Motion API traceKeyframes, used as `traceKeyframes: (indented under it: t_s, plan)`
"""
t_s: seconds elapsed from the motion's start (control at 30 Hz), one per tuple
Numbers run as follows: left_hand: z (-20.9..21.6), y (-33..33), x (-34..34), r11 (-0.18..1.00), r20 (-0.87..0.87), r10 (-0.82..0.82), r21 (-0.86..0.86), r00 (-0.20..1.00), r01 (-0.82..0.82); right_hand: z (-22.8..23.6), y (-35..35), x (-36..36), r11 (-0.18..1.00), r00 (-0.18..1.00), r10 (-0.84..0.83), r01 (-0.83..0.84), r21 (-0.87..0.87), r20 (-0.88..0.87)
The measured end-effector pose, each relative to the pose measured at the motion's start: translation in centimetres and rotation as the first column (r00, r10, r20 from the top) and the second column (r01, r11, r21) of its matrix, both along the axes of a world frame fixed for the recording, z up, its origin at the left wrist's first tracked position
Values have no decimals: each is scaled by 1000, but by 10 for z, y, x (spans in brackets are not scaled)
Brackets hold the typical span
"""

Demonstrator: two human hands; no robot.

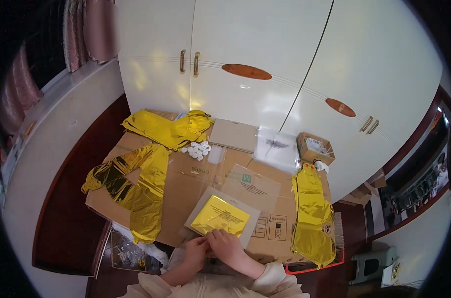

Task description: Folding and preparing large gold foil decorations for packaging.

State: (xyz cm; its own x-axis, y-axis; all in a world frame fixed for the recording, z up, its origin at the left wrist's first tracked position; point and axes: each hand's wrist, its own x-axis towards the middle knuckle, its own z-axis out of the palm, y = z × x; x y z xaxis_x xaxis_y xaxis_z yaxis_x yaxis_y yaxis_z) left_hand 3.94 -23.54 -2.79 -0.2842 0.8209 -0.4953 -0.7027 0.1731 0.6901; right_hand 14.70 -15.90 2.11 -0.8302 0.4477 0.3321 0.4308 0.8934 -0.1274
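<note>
A folded gold foil balloon (218, 212) lies in a clear plastic bag with printing on it. Under the bag is a grey card (198, 211), resting on the cardboard table top. At the bag's near edge, my left hand (195, 252) has its fingers pinched together. My right hand (226, 247) is beside it, fingers bent and closed over the same edge, the fingertips of both hands almost meeting. The exact spot they grip is partly hidden by the fingers.
Flat gold foil balloons lie at the left (151, 193), back left (161, 130) and right (313, 213). White ribbon rolls (198, 150), another grey card (234, 135), clear bags (277, 151) and a small cardboard box (315, 148) sit toward the back. White cabinets (245, 39) stand behind.
</note>
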Motion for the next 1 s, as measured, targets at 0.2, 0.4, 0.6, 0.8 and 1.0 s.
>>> traceKeyframes:
  t_s: [0.2,0.4,0.6,0.8,1.0]
  plan:
    - [16,-9,-2,988,98,-134,-66,986,141,-5,-1,10,999,1000,10,-10,34,-2]
    - [19,-27,-17,954,232,-260,-88,937,287,-15,-8,33,999,1000,1,0,34,-15]
    - [21,-48,-41,853,-626,-508,-271,592,446,-23,-9,63,999,995,-46,44,-28,-86]
    - [38,-14,-60,940,-948,98,-13,-304,342,-20,17,84,961,984,-61,13,-278,-165]
    - [17,-7,-72,919,-827,95,-140,-553,368,-22,128,104,818,847,-524,471,-332,-91]
